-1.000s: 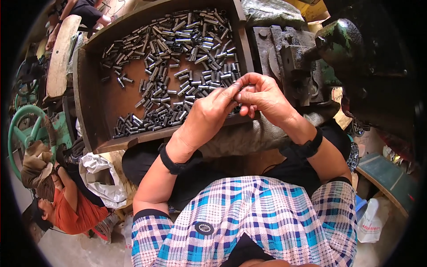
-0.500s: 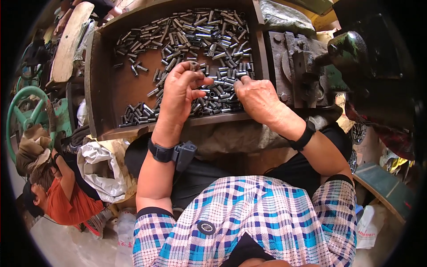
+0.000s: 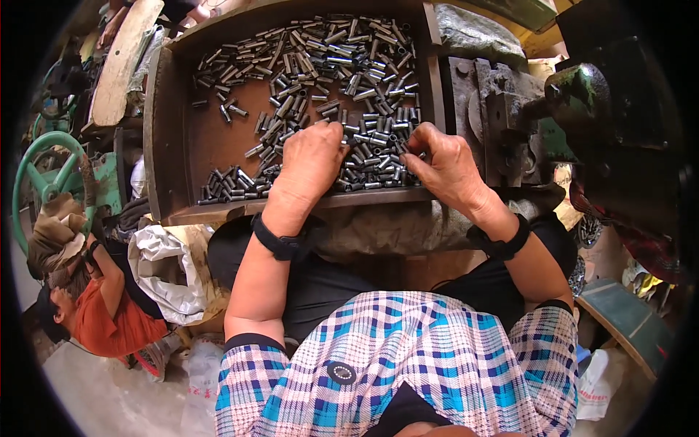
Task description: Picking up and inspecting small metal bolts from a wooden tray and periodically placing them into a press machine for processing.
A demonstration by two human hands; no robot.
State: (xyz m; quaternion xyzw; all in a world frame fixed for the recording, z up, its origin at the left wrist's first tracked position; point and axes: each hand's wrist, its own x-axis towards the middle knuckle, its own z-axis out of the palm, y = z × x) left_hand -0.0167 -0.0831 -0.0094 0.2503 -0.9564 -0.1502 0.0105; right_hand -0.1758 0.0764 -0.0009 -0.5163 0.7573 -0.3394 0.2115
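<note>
A shallow brown tray (image 3: 230, 149) lies in front of me, strewn with short metal tubes (image 3: 309, 62), dark and shiny. My left hand (image 3: 312, 156) is over the tubes near the middle of the tray, back up and fingers curled down; its fingertips are mostly hidden. At the tray's right side my right hand (image 3: 445, 166) has its thumb and fingers bent together in a pinch among the nearest tubes (image 3: 378, 146). Whatever is between those fingertips is too small to make out. Both wrists wear black bands.
A dark, greasy machine (image 3: 502, 109) stands against the tray's right side. To the left are a green handwheel (image 3: 47, 189), an open white sack (image 3: 169, 269) and a person in an orange shirt (image 3: 116, 317). A blue-green board (image 3: 626, 317) lies at the lower right.
My left hand has rolled over from a raised, sideways pose and come down onto the tubes. My right hand has shifted slightly right and nearer, its fingers bent differently. The view has moved slightly.
</note>
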